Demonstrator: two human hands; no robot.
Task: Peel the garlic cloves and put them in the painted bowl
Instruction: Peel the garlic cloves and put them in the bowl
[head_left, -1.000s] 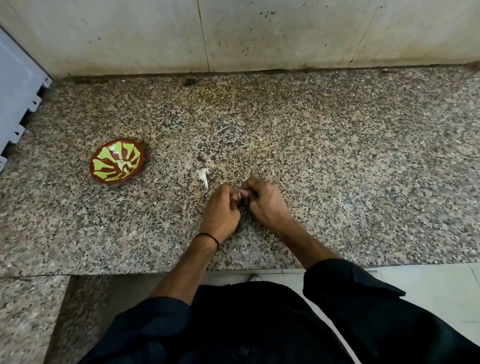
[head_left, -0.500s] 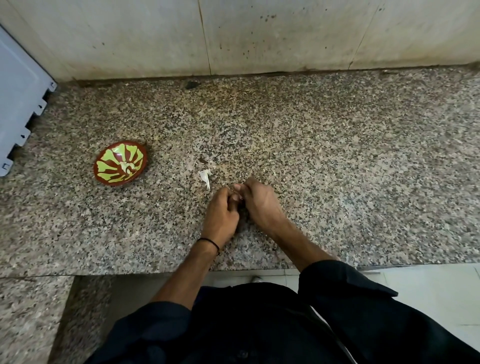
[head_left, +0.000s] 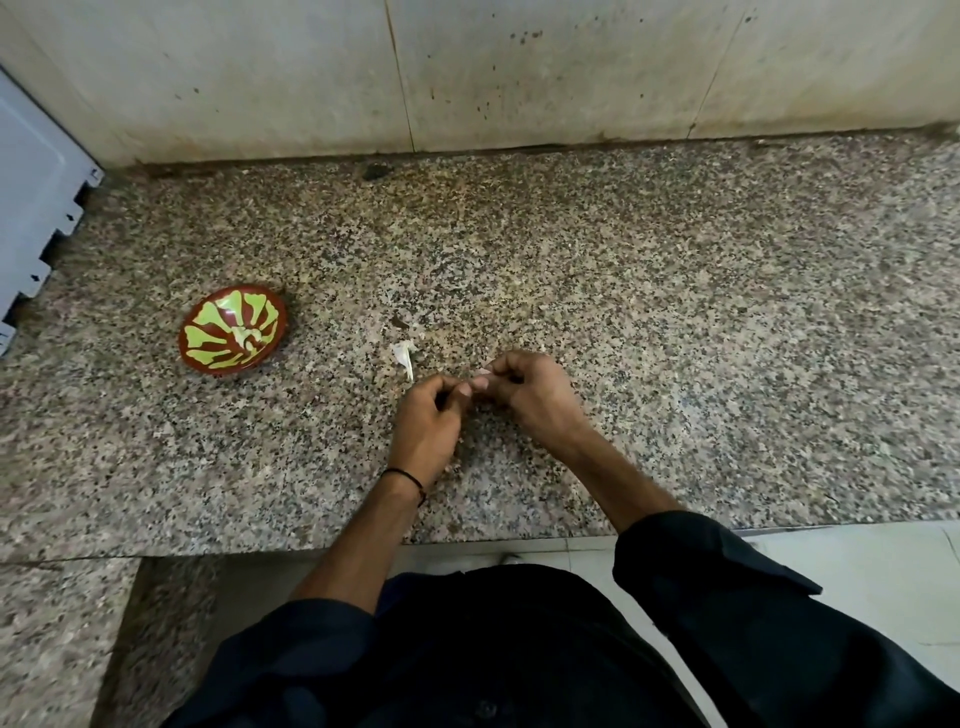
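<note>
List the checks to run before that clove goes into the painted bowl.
1. Garlic clove pinched between the fingers of the left hand and the right hand: ok.
2. Clove fully peeled: cannot tell, the fingers hide most of it.
3. Painted bowl on the counter, mouth open: ok.
4. Way from hands to bowl: only a peel scrap lies near it: ok.
5. Room left in the bowl: ok.
</note>
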